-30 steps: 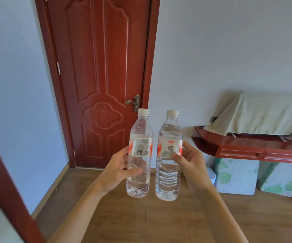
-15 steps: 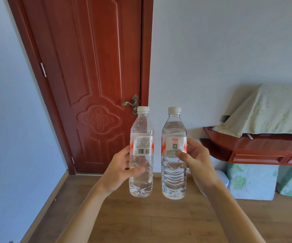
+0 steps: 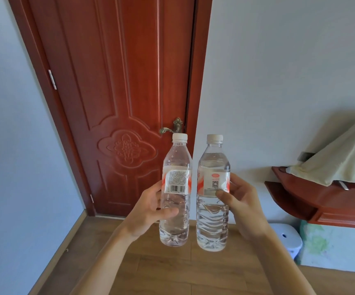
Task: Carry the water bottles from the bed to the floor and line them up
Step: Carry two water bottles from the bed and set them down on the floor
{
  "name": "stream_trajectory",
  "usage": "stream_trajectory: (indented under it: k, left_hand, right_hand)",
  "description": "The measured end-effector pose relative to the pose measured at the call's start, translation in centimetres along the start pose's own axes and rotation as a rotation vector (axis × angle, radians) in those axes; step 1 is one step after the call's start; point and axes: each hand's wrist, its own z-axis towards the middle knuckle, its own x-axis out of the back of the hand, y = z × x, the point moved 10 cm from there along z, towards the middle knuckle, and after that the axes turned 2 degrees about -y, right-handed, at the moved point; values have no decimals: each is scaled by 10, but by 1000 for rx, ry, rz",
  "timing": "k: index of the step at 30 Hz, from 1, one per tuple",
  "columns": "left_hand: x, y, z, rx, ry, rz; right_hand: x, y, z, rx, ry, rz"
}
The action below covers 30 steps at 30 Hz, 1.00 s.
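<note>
Right now we hold both water bottles upright in the air, just beside each other. Our left hand (image 3: pixel 151 207) curls round the barcode bottle (image 3: pixel 177 158) below its label; our right hand (image 3: pixel 238 201) grips the second bottle (image 3: pixel 213 165) at its label. Behind them stands a red door (image 3: pixel 119 92), with the wooden floor (image 3: pixel 172 273) below.

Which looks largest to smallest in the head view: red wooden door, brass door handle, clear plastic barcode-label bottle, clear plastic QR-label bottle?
1. Red wooden door, by far.
2. Clear plastic barcode-label bottle and QR-label bottle: alike, both near the camera, so unranked.
3. Brass door handle, farther away.
</note>
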Motion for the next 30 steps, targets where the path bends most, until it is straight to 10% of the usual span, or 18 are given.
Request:
stream_trajectory:
  k: [30]
  left_hand:
    - [389, 11, 83, 13, 655, 242]
  right_hand:
    - [-291, 116, 362, -26, -522, 214]
